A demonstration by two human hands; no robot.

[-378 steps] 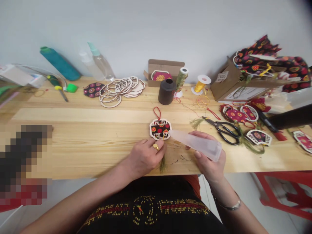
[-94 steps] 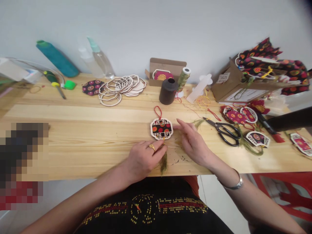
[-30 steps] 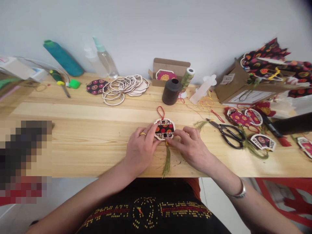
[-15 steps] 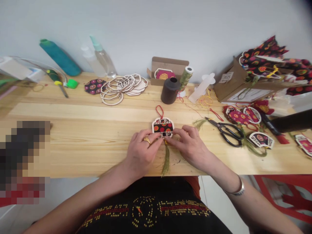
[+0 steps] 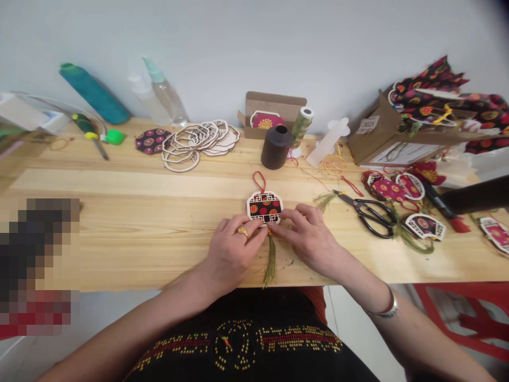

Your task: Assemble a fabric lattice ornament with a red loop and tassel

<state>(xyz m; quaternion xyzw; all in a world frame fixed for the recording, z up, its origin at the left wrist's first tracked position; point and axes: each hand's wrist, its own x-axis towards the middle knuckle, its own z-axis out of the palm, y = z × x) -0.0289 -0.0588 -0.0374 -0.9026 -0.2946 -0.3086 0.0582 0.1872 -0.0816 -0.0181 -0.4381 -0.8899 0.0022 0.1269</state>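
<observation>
Head view of a wooden table (image 5: 119, 223). Near the front edge, a small lattice-framed ornament (image 5: 264, 207) lying flat, red loop at 12 o'clock, green tassel (image 5: 271, 261) trailing at 6 o'clock. Left hand (image 5: 230, 254) and right hand (image 5: 312, 239) meeting at its lower rim, each grip pinched together on the ornament beside the tassel knot (fingertips touching). Likely light, thin, brittle; best taken by the solid rim, not the limp tassel. Scissors (image 5: 368, 212) at 3 o'clock.

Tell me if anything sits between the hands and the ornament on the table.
Nothing visible does. The left hand and right hand both have fingertips at the ornament's lower edge, by the green tassel.
</observation>
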